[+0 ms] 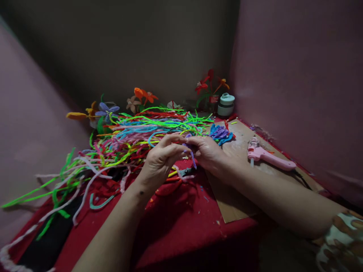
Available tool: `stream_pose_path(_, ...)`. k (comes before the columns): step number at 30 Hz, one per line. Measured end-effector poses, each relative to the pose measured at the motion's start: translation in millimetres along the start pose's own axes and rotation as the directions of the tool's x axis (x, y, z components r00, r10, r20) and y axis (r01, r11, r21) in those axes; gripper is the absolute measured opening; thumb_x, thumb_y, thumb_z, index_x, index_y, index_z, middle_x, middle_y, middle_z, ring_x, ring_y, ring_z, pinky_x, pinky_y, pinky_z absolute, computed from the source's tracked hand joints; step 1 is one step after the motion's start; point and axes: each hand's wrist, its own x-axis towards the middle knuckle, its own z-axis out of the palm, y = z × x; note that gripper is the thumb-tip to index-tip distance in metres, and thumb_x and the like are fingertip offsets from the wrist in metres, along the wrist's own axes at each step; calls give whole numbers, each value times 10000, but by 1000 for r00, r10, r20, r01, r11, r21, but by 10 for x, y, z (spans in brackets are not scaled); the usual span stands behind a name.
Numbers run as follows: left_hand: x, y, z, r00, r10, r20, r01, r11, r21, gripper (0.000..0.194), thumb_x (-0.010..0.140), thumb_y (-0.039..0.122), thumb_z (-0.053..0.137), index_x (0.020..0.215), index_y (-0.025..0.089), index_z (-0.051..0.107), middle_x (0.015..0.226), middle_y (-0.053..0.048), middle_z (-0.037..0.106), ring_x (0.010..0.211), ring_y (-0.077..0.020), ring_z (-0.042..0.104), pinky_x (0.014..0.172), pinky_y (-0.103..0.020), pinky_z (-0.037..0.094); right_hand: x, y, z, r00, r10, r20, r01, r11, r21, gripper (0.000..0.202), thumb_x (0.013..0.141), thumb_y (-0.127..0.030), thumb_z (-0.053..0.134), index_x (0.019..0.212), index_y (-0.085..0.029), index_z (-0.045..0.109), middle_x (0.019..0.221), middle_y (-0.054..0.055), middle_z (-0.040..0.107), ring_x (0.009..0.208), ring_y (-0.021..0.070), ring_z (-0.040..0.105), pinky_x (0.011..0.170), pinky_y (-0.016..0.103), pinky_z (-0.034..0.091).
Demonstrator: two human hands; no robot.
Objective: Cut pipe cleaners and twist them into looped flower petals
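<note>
Centrally, we see the left hand (164, 154) and the right hand (209, 152) meeting above the red-covered table (167, 226), both pinching a purple fuzzy stem (193, 159) between fingertips, one end hanging down. Beyond them we note a heap of multicoloured stems (136, 139); rightward, a pink glue gun (268, 157) rests on a brown board (231, 206).

Right arm: pale sleeve (340, 243), rounded brown/tan blotch print, soft-looking fabric, hem well back from the wrist. Right hand (208, 155) and forearm bare past it. Left hand (166, 155) bare, forearm bare to frame edge; one small round spot (141, 193) near wrist.
</note>
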Motion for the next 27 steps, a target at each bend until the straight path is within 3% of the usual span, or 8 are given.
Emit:
stream_pose_path(3,11,61,-11,993,-111,27,114,977,-179,135,807,203,567,865,191,689,890,-33,648,819,-131,601,729,-218,480,-40,-26,-11,998,-49,49,54,991,-119,87,582,-188,597,511,-142,577,487,-28,465,469,73,342,458,243,234)
stream_pose_path(6,-4,66,-13,974,-210,-82,191,963,-193,112,766,198,613,862,172,665,803,-16,663,736,-127,607,673,-216,484,-77,-67,-11,995,-60,82,76,974,-215,145,610,-203,604,490,-150,544,487,-32,446,468,71,339,463,243,234)
stream_pose_path(10,-21,42,-15,985,-141,-96,148,987,70,61,763,166,581,772,165,641,725,-5,631,678,-113,576,652,-211,456,-88,-60,-4,996,-53,70,68,968,-241,205,643,-236,624,483,-157,523,460,-44,421,441,68,333,454,241,238)
stream_pose_path(14,-24,43,19,995,-62,-75,82,948,307,99,758,132,530,745,164,622,674,0,597,633,-108,544,617,-213,421,-76,-12,-11,994,-66,88,89,956,-279,216,652,-236,629,480,-154,527,449,-47,418,438,68,341,457,242,240)
stream_pose_path(22,-39,60,61,997,-82,8,67,863,501,111,755,117,487,696,160,571,708,-28,592,657,-136,555,623,-245,416,-93,31,-19,987,-122,102,153,904,-400,174,647,-260,611,530,-137,570,512,-38,456,493,72,343,493,244,257)
stream_pose_path(27,-86,61,101,985,-130,117,15,728,686,145,807,121,421,752,163,549,729,-47,570,639,-159,548,566,-266,394,-148,-4,24,986,-137,98,168,855,-491,206,649,-248,580,484,-135,533,460,-54,403,480,68,326,480,241,235)
